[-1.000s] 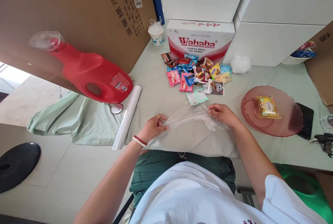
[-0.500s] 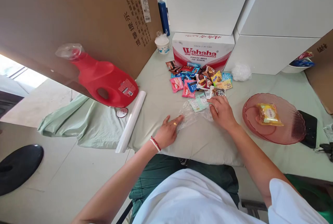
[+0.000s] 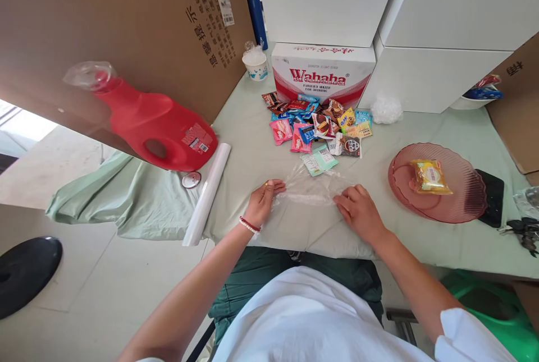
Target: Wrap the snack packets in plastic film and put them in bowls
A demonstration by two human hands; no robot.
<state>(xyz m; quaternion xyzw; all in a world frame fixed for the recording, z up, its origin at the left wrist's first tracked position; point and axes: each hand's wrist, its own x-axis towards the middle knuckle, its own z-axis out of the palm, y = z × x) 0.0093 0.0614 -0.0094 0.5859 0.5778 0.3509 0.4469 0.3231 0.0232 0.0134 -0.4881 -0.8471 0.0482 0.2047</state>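
Note:
A clear plastic bag (image 3: 309, 189) lies on the cloth in front of me, stretched between my hands. My left hand (image 3: 263, 200) grips its left edge, fingers pressed together. On the opposite side, my right hand (image 3: 357, 210) pinches the right edge with curled fingers. A pale green snack packet (image 3: 319, 160) lies at the bag's far end; whether it is inside or on top I cannot tell. Just beyond is a pile of wrapped snacks (image 3: 322, 125), with a dark round-printed packet (image 3: 348, 145) at its near right.
Behind the snacks stands a Wahaha water box (image 3: 322, 73). On the right, a pink glass plate (image 3: 463, 199) holds a yellow packet (image 3: 432, 177), beside a black phone (image 3: 492, 199). To the left are a white roll (image 3: 207, 196) and a red jug (image 3: 164, 126). A paper cup (image 3: 256, 67) stands further back.
My right hand has moved off the green packet and down toward me to the bag's right edge. My left hand has shifted left, its fingers now closed on the bag.

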